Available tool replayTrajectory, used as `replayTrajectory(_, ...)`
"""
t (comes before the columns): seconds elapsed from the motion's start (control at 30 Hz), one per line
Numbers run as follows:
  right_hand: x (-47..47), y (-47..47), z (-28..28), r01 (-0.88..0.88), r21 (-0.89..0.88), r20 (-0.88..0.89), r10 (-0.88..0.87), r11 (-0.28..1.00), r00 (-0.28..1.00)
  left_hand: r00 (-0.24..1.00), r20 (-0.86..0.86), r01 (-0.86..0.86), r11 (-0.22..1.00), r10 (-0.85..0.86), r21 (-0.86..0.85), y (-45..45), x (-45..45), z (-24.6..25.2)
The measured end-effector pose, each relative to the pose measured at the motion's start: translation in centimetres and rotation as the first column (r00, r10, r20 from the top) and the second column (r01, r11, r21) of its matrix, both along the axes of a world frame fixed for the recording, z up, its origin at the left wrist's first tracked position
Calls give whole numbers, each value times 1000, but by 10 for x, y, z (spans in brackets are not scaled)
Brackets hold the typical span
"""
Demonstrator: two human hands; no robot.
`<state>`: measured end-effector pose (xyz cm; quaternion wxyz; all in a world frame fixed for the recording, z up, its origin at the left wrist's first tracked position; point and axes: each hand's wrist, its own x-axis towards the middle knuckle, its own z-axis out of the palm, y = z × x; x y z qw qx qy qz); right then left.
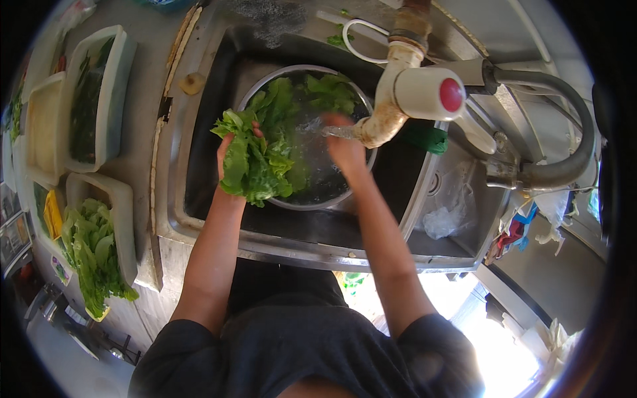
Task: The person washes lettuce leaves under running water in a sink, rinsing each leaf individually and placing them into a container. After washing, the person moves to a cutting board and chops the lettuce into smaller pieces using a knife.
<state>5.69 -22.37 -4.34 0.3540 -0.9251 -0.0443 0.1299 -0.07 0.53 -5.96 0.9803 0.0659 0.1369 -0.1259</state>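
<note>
My left hand [225, 151] is shut on a bunch of green lettuce leaves [256, 166] at the left side of a round metal bowl [371, 171]. Leaves hide most of its fingers. The bowl holds water and stands inside the dark sink basin [303, 226]. More lettuce [331, 94] floats at its far side. Over the right part of the bowl is my right hand [344, 144], blurred, close to water running from a worn white tap [388, 112]. Its fingers are too unclear to tell whether they hold anything.
Left on the counter, a white plastic tub [127, 224] holds lettuce [94, 244]; another tub [109, 99] contains dark greens. To the right, a second basin [423, 199] holds a clear plastic bag [443, 221]. A curved grey pipe [577, 114] juts out beyond the tap.
</note>
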Motion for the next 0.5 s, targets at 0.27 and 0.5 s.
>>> replayTrajectory(0.27,59,-34,-191,355,-41,-170,-357,934,919,991,97,92,995,-96,41,0,-1,29)
replayTrajectory(0.5,-8,-32,-8,439,666,-578,45,603,815,999,-31,36,979,-30,202,8,-15,14)
